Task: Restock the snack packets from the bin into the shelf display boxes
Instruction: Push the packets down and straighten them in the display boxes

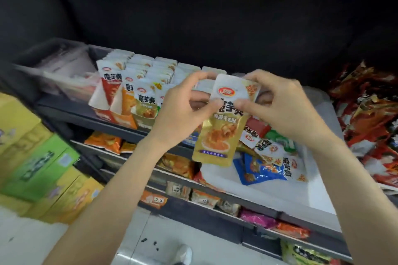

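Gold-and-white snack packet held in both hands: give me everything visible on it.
The gold-and-white snack packet is a flat, glossy foil-like pouch, white on top with a red oval logo and dark characters, gold below with a picture of orange food. It hangs roughly upright, slightly tilted, in front of the shelf display boxes and above the white bin. The left hand and right hand each pinch its upper part; more packets seem stacked behind it in the same grip.

White-topped gold foil snack packet [223, 122] with red oval logo and orange food picture, blue-and-white plastic packet [258, 171] in white plastic bin [318, 191], green and yellow cardboard cartons [41, 165], possibly red-orange crinkled bags [368, 118]
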